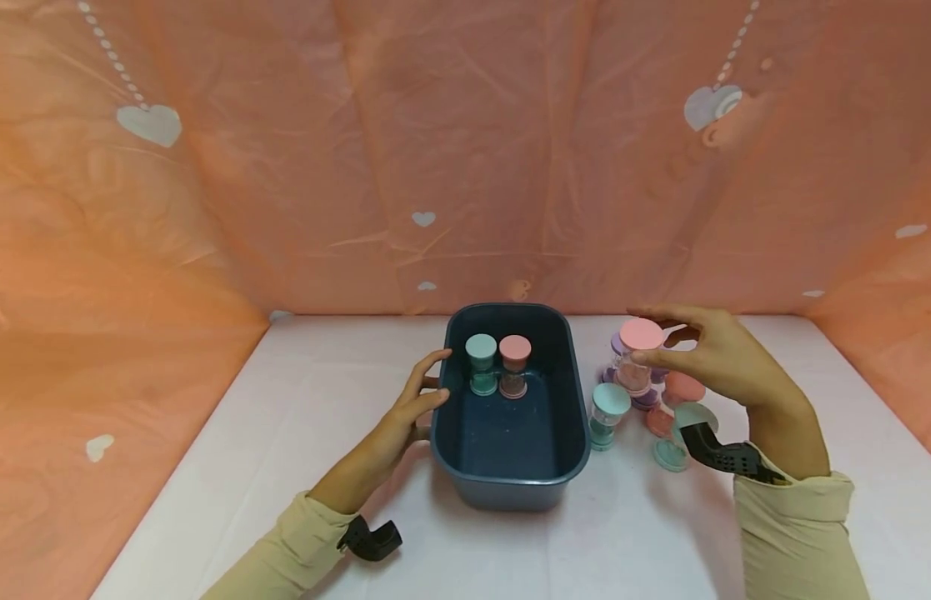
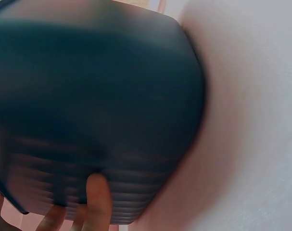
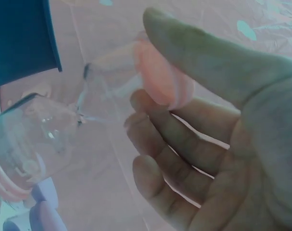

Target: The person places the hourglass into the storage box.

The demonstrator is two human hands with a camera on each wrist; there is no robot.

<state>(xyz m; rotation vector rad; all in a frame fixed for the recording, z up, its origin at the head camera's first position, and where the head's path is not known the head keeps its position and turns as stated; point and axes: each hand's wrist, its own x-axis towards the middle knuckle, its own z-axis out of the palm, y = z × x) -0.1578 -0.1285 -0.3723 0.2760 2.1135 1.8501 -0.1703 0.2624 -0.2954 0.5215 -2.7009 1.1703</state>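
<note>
A pink-capped sand timer (image 1: 636, 357) is being held by the right hand (image 1: 723, 358), pinched at its top cap btwn thumb and fingertips, just right of the dark blue tub (image 1: 510, 467) and above a cluster of other timers (image 1: 663, 408) lying on the desk (image 1: 285, 433). In the right wrist view the glass body (image 3: 64, 139) is being seen tilted, w/ the pink cap (image 3: 160, 77) squeezed under the thumb.

The left hand (image 1: 408, 412) is being rested flat against the tub's left wall, fingers straight, nothing gripped; the left wrist view is showing fingertips (image 2: 98, 195) touching the ribbed outer side.

Inside the tub, a teal-capped timer (image 1: 481, 363) and a pink-capped one (image 1: 514, 365) are being kept upright, side by side near the far wall.

Risks, as judged: grip is on the cap only, so the timer could be swung or slipped and dropped onto the pile below, w/ glass possibly cracked. If it is being lowered into the tub too close to the two standing ones, they could be knocked over. The teal timer (image 1: 608, 415) standing just beside the tub could be clipped by the wrist. The tub could be shoved if the left hand is pressed too hard.
</note>
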